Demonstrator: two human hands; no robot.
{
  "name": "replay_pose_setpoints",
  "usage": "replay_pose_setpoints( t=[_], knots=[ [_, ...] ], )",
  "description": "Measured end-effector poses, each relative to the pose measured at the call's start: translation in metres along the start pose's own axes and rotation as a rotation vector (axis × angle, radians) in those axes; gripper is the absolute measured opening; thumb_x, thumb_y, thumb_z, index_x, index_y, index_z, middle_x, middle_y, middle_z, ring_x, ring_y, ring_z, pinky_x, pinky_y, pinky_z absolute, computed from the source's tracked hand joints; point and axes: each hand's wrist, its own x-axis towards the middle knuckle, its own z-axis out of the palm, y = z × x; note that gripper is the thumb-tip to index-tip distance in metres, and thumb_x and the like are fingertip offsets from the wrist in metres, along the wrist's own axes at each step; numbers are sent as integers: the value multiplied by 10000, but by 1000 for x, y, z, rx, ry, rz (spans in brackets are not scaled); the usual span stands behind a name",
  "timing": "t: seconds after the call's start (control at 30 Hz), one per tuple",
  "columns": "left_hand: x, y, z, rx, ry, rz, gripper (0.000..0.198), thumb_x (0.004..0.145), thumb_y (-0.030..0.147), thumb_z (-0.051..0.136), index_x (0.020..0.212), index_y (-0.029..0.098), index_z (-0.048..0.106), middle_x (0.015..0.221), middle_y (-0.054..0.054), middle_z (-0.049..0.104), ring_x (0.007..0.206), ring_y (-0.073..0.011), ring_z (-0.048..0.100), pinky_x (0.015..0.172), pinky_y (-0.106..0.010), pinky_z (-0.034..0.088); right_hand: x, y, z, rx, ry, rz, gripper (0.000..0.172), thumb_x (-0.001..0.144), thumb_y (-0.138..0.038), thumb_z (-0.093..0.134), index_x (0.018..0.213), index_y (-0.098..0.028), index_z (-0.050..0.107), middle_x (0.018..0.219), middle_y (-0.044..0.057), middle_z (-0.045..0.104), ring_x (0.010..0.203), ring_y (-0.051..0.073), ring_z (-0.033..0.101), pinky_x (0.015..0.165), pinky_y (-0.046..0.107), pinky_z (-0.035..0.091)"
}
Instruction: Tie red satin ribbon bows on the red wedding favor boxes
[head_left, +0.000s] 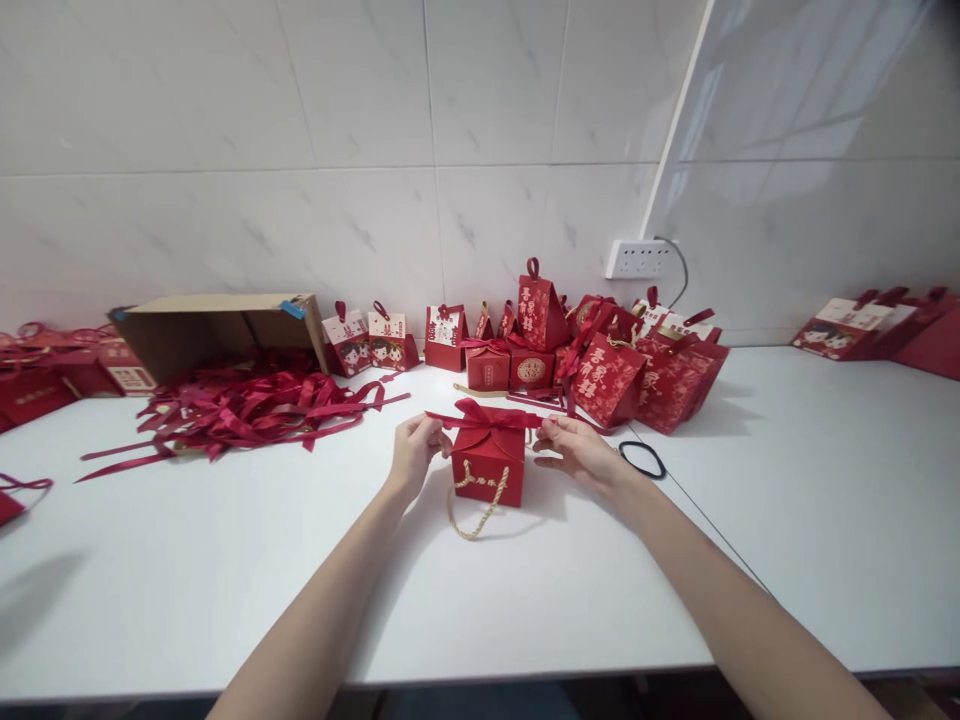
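A red gift box (489, 468) stands upright on the white table, a gold rope handle (480, 528) hanging down its front. Across its top runs a red ribbon (475, 412) tied in a bow. My left hand (417, 450) pinches the ribbon's left end between thumb and fingers. On the other side, my right hand (581, 447) pinches the ribbon's right end. Both hands are beside the box, at about the height of its lid, and the ribbon is stretched sideways between them.
A cardboard box (225, 320) lies on its side at the left, with loose red ribbons (255, 410) spilling out. Several red gift boxes (606, 380) stand along the tiled wall. A black loop (643, 460) lies right of my right hand. A power strip (637, 260) is on the wall.
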Motion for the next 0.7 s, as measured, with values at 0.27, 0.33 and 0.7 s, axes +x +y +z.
replay_pose_setpoints(
  t=[0.27, 0.33, 0.7],
  knots=[
    [-5, 2, 4, -41, -26, -96, 171, 530, 203, 547, 430, 155, 418, 466, 4, 535, 312, -96, 454, 346, -228, 336, -4, -2, 4, 86, -57, -9, 219, 613, -278, 700, 537, -159, 533, 604, -5, 587, 656, 153, 607, 726, 344, 507],
    [-5, 4, 5, -49, 26, -96, 158, 524, 199, 547, 438, 157, 421, 476, -7, 547, 310, -105, 459, 326, -226, 321, -3, 0, 7, 108, -42, -42, 215, 613, -236, 674, 508, -164, 501, 554, -10, 567, 657, 165, 620, 752, 357, 515],
    [25, 43, -43, -309, 760, 244, 158, 553, 223, 369, 569, 197, 214, 450, 93, 279, 351, -37, 299, 370, -157, 256, -2, -38, -25, 801, 528, -413, 200, 567, -100, 449, 487, -200, 296, 501, -26, 578, 549, 108, 615, 598, 250, 566]
  ],
)
